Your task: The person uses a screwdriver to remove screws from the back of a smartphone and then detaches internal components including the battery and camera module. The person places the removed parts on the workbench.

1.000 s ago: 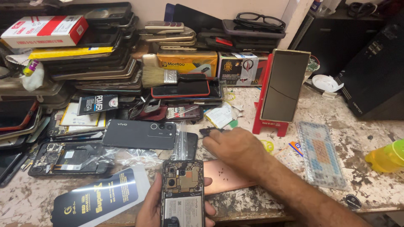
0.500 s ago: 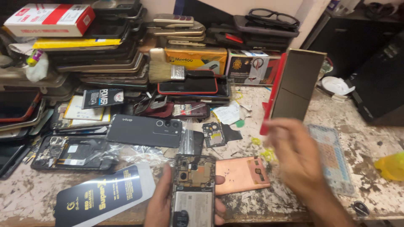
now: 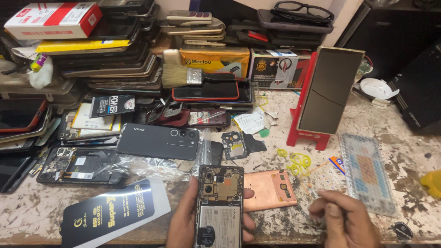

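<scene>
The left hand [image 3: 183,220], at the bottom middle of the frame, is wrapped around an opened smartphone with its back cover off [image 3: 219,206], fingers curled along both edges so that the bare circuit board and pale battery face up. The right hand [image 3: 344,218], at the lower right, has its fingertips drawn together as if pinching something very small; whether anything sits between them I cannot tell. A second ago that hand was up near the middle of the bench among the loose parts, and it has since swung back low and to the right, while the phone has stayed in the left hand's hold. Just beside the phone lies a copper-pink back cover [image 3: 268,189]. Above it are a small black circuit piece [image 3: 235,144] and a dark grey phone lying face down [image 3: 158,141]. A red stand with a gold-edged phone propped on it [image 3: 327,92] stands at the upper right, on the scuffed, paint-chipped workbench [image 3: 404,138].
</scene>
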